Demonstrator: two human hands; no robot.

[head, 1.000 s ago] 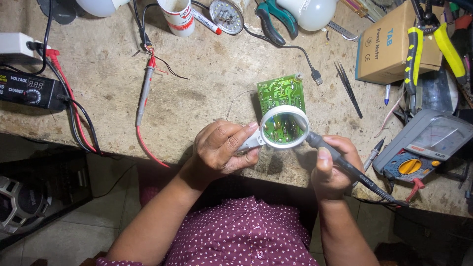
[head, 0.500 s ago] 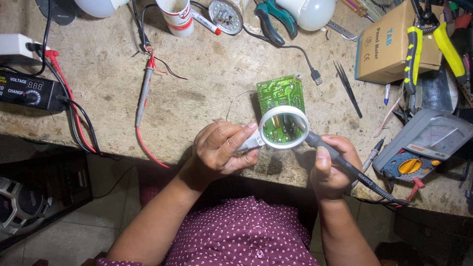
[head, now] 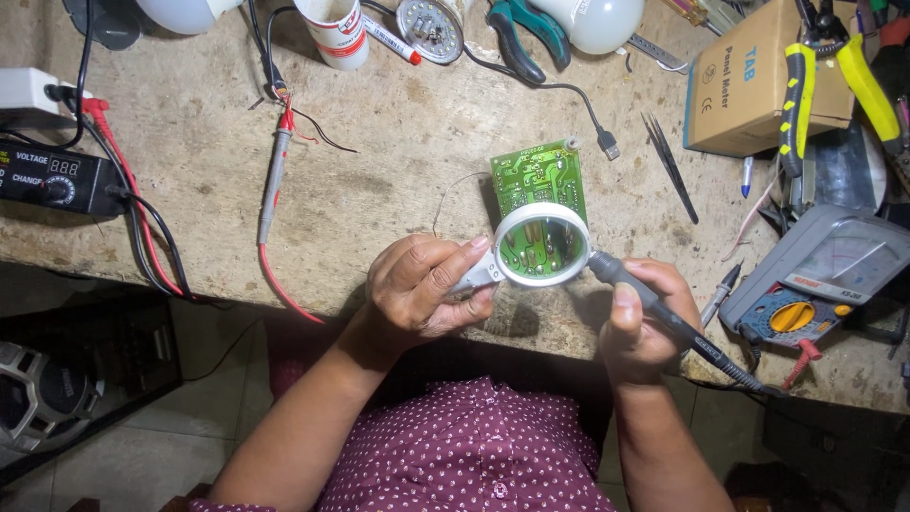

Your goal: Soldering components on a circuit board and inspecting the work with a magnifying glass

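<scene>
Mid-job: left hand gripping magnifier over green board, frame centre; right hand gripping soldering iron; joint state hiding under lens.

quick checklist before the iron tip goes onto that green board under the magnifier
1. Left hand has a firm hold on the magnifier handle: ok.
2. Lens sits over the near edge of the green circuit board: ok.
3. Right hand grips the soldering iron on its dark handle: ok.
4. Iron tip placed on the right joint: cannot tell, the lens rim hides it.
5. Board clamped or fixed to the workbench: not ok, it lies loose.
6. Iron's cord clear of the multimeter: cannot tell.
</scene>
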